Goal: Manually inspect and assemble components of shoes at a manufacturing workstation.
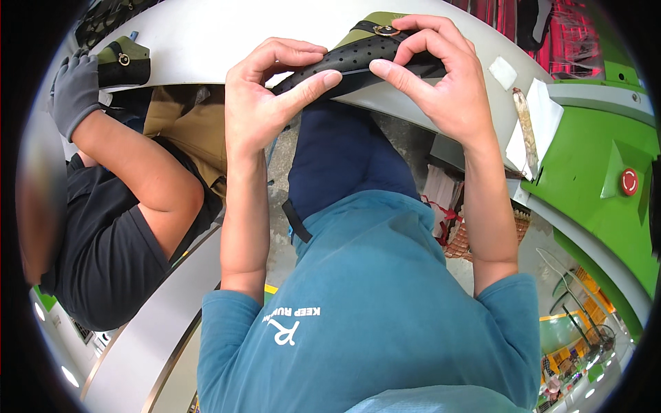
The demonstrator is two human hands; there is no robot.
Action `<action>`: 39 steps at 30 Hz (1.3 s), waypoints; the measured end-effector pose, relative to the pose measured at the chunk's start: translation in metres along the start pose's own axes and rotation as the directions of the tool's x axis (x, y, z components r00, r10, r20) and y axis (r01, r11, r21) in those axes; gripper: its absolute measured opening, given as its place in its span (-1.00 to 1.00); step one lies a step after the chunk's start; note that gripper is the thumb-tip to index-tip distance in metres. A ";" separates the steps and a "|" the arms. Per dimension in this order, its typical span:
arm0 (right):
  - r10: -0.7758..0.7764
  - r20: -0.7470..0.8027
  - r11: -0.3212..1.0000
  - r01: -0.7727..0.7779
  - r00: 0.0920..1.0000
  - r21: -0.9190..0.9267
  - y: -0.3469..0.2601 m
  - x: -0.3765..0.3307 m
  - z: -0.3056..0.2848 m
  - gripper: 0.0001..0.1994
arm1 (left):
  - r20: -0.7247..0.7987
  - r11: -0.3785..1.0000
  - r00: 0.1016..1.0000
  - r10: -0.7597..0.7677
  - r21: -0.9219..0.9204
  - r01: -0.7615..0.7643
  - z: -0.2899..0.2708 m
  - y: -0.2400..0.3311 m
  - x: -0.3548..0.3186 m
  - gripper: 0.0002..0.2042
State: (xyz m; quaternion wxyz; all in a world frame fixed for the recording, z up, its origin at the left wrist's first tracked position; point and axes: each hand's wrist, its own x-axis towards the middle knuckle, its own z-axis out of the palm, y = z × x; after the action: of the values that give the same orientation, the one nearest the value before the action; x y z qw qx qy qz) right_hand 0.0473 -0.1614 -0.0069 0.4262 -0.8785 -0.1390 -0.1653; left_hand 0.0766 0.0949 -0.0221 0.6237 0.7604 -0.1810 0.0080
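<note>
My left hand (265, 96) and my right hand (441, 76) both grip a black perforated strap piece (348, 62) with an olive-green part and a round metal snap at its far end. The piece lies at the near edge of a curved white worktable (227, 34). My left thumb and forefinger pinch its left end; my right fingers curl over its right end near the snap. My forearms reach up from a teal shirt.
A co-worker on the left, in a black shirt and grey glove (74, 89), holds a similar olive and black piece (124, 63). White cloths and a narrow tool (527, 127) lie at the right. A green machine with a red button (628, 181) stands far right.
</note>
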 end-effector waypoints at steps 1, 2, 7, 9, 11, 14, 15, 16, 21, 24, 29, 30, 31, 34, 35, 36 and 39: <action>-0.001 0.000 1.000 0.001 1.000 0.001 0.000 0.000 0.001 -0.74 | -0.003 1.000 1.000 0.003 0.010 -0.003 0.001 0.001 0.000 -0.74; -0.010 -0.015 1.000 0.009 1.000 -0.019 0.000 -0.001 0.002 -0.73 | -0.002 1.000 1.000 0.010 0.024 -0.010 0.001 0.002 0.001 -0.74; -0.040 -0.057 0.997 0.036 0.998 -0.066 0.003 -0.003 0.007 -0.72 | 0.036 0.995 0.998 0.045 0.085 -0.048 -0.001 0.010 0.005 -0.75; -0.092 -0.087 0.991 0.082 0.992 -0.105 0.006 -0.004 0.010 -0.69 | 0.051 0.994 0.997 0.056 0.088 -0.060 -0.001 0.014 0.007 -0.74; -0.091 -0.115 0.992 0.080 0.989 -0.096 0.009 -0.004 0.012 -0.67 | 0.062 0.986 0.998 0.027 0.164 -0.037 0.002 0.020 0.010 -0.72; -0.087 -0.121 0.993 0.075 0.989 -0.095 0.012 -0.006 0.010 -0.61 | 0.058 0.957 0.993 0.100 0.266 -0.112 0.013 0.023 0.014 -0.69; -0.066 -0.095 0.992 0.055 0.993 -0.115 0.012 -0.007 0.008 -0.58 | 0.068 0.957 0.993 0.095 0.269 -0.110 0.017 0.023 0.015 -0.69; -0.078 -0.109 0.992 0.066 0.991 -0.110 0.012 -0.008 0.004 -0.58 | 0.054 0.943 0.992 0.111 0.308 -0.123 0.021 0.023 0.016 -0.68; 0.091 -0.028 0.989 -0.087 0.995 0.119 0.020 -0.014 -0.014 -0.54 | 0.029 0.916 0.980 0.198 0.350 -0.195 0.031 0.019 0.018 -0.65; 0.095 -0.036 0.988 -0.090 0.995 0.128 0.024 -0.016 -0.011 -0.57 | 0.021 0.914 0.979 0.202 0.356 -0.197 0.032 0.018 0.019 -0.64; 0.080 -0.047 0.986 -0.072 0.996 0.148 0.026 -0.014 -0.007 -0.58 | 0.001 0.897 0.979 0.203 0.401 -0.186 0.037 0.019 0.018 -0.62; 0.069 -0.050 0.987 -0.061 0.996 0.147 0.026 -0.014 -0.007 -0.59 | -0.009 0.885 0.979 0.205 0.428 -0.181 0.038 0.019 0.018 -0.60; 0.058 -0.054 0.988 -0.049 0.997 0.145 0.026 -0.014 -0.006 -0.60 | -0.009 0.887 0.979 0.204 0.424 -0.181 0.040 0.020 0.018 -0.60; 0.070 -0.093 0.991 -0.059 0.993 0.121 0.027 -0.016 -0.004 -0.59 | -0.026 0.864 0.976 0.217 0.470 -0.180 0.043 0.021 0.018 -0.58; 0.069 -0.093 0.992 -0.058 0.993 0.115 0.029 -0.017 -0.004 -0.59 | -0.031 0.860 0.975 0.222 0.477 -0.181 0.044 0.021 0.018 -0.58; 0.058 -0.112 0.995 -0.048 0.992 0.090 0.032 -0.019 -0.004 -0.56 | -0.036 0.856 0.973 0.229 0.484 -0.183 0.044 0.021 0.017 -0.57; 0.066 -0.113 0.986 -0.048 0.991 0.158 0.048 -0.026 -0.014 -0.50 | -0.043 0.864 0.962 0.270 0.452 -0.222 0.046 0.021 0.016 -0.56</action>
State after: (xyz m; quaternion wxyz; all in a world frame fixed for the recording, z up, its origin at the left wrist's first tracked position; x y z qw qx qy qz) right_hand 0.0399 -0.2037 -0.0432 0.5053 -0.8350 -0.1010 -0.1931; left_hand 0.0760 0.0434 -0.0090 0.4367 0.8513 -0.2370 0.1684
